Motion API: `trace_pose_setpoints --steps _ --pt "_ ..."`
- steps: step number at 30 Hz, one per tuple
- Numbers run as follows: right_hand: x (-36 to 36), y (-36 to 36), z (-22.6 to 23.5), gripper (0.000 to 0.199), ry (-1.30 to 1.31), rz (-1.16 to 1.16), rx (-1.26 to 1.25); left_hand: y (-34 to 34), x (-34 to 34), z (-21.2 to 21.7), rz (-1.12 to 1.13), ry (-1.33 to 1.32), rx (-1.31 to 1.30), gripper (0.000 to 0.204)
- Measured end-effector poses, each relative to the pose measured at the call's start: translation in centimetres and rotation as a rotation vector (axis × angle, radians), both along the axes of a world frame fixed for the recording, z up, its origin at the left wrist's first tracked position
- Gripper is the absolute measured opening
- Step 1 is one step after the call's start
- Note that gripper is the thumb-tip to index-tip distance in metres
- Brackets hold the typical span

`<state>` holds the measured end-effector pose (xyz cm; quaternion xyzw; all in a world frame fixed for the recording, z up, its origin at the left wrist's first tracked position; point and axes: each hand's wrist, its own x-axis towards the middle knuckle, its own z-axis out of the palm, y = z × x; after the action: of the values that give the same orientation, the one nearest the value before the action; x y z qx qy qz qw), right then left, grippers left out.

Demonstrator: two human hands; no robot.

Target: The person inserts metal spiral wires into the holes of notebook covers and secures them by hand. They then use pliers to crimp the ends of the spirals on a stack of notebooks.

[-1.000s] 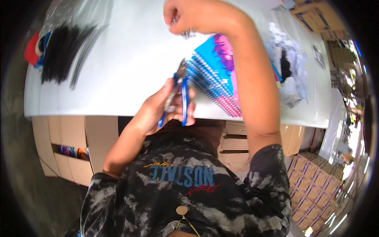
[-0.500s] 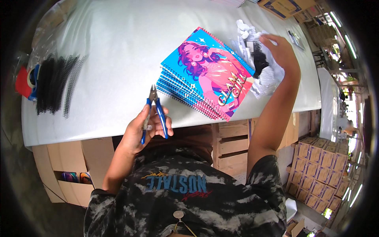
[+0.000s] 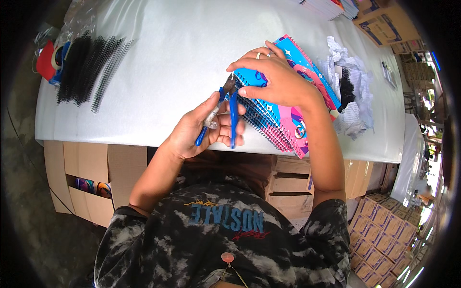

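Note:
My left hand (image 3: 189, 129) is closed around blue-handled cutting pliers (image 3: 234, 120), fingers partly inside the spread handles. The jaws point up to the near-left corner of a stack of spiral notebooks (image 3: 291, 116) with blue and pink illustrated covers. Over the top notebook lies my right hand (image 3: 285, 81), palm down, thumb and fingers apart by that same corner. It covers much of the cover picture. Whether the jaws touch a coil end is too small to tell. To the right of the stack sits crumpled white paper (image 3: 360, 103) holding a clump of black coil scraps (image 3: 346, 91).
A row of loose black binding coils (image 3: 91, 72) lies at the table's left, beside a red and blue tape dispenser (image 3: 50, 60). More notebooks (image 3: 326, 8) stand at the far edge. Cardboard boxes (image 3: 384, 29) are back right, others (image 3: 384, 230) stacked on the floor.
My right hand has moved left from the crumpled paper onto the notebook stack. The pliers in my left hand have come right, up to the stack's corner. The view has shifted slightly.

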<state>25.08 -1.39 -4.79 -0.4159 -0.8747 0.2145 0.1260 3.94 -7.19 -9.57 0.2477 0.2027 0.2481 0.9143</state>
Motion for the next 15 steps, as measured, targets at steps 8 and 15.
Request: trace_pose_setpoints --steps 8,15 --pt "-0.4 -0.3 0.3 0.038 -0.045 0.003 0.042 -0.7 0.3 0.8 -0.001 1.033 0.839 0.05" --pt "-0.7 -0.3 0.0 0.037 -0.053 -0.011 0.106 -0.7 0.1 -0.3 -0.028 0.009 -0.092 0.061"
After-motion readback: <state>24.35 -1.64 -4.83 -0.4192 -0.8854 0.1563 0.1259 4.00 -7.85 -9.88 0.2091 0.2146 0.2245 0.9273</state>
